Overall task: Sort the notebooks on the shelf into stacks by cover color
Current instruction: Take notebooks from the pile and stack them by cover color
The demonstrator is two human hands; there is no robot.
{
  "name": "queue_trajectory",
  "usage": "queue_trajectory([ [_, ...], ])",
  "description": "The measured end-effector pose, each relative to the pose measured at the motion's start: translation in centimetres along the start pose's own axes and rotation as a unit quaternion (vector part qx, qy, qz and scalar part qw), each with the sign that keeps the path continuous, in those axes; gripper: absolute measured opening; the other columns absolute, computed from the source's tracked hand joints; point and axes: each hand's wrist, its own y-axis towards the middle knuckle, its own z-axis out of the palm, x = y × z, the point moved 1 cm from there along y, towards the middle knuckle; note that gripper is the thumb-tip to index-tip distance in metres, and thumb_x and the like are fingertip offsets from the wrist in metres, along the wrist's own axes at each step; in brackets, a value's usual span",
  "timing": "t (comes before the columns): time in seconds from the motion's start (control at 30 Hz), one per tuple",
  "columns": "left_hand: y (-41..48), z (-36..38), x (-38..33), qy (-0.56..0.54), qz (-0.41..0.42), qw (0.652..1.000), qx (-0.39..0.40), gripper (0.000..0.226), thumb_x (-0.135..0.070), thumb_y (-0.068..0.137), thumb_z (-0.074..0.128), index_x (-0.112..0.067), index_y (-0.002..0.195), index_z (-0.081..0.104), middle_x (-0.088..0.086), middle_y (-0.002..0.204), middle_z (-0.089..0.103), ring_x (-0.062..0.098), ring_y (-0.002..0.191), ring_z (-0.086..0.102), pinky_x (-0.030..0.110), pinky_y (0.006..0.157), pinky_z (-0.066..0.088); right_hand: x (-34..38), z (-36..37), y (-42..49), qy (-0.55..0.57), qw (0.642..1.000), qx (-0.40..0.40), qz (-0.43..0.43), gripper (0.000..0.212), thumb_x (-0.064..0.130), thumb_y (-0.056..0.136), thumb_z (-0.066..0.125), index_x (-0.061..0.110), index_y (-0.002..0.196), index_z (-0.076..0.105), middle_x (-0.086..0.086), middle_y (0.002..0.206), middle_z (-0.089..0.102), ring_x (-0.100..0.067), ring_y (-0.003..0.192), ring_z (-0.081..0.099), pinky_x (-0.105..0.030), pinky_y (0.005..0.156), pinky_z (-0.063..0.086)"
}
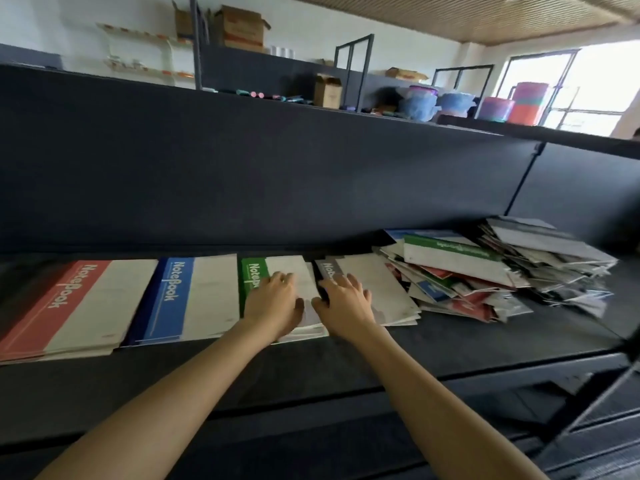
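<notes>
Nearest, our left hand (273, 301) presses, fingers spread, on green stack (254, 271); right hand (343, 301) likewise on grey stack (374, 285), mid shelf (450, 344). Risk, we judge: unsorted pile (485, 271) at right could slide over, mixing colours.

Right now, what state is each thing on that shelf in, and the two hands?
Red stack, neat, flat, far left.
Blue stack, neat, flat, beside the red.
Green stack, flat, a hand on top.
Grey stack, flat, a hand on top.
Unsorted pile, jumbled, mixed colours, far right.
Left hand, open, resting on the green stack.
Right hand, open, resting on the grey stack.
</notes>
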Motion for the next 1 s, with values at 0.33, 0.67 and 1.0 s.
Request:
queue_trajectory([
  [0.33,5.4,3.8,-14.4,-0.094,0.072,0.993,0.011,0.044,-0.026,0.095,0.047,-0.009,0.135,0.041,0.008,0.139,0.043,0.024,0.128,0.040,0.035,0.101,0.039,-13.7,-5.9,-0.3,-0.015,0.994,-0.074,0.077,0.044,0.034,0.094,0.047,0.020,0.136,0.046,-0.003,0.145,0.037,-0.026,0.138,0.020,-0.048,0.110,0.023],
  [0.67,9.5,6.0,-20.8,-0.265,0.021,0.964,-0.003,0.040,-0.015,0.091,0.051,-0.013,0.131,0.048,0.012,0.133,0.050,0.028,0.118,0.050,0.034,0.092,0.044,-21.7,-8.5,1.1,-0.028,0.992,-0.070,0.100,0.039,0.032,0.096,0.043,0.016,0.131,0.049,-0.007,0.133,0.046,-0.029,0.128,0.036,-0.044,0.105,0.030],
  [1.0,11.2,4.6,-24.2,-0.469,-0.124,0.864,-0.138,0.027,-0.001,0.084,0.045,0.002,0.057,0.043,0.020,0.064,0.050,0.034,0.055,0.036,0.038,0.054,0.026,-22.7,-9.8,2.4,-0.069,0.993,-0.038,0.086,0.037,0.032,0.092,0.049,0.014,0.125,0.049,-0.011,0.124,0.049,-0.032,0.116,0.046,-0.045,0.093,0.041],
])
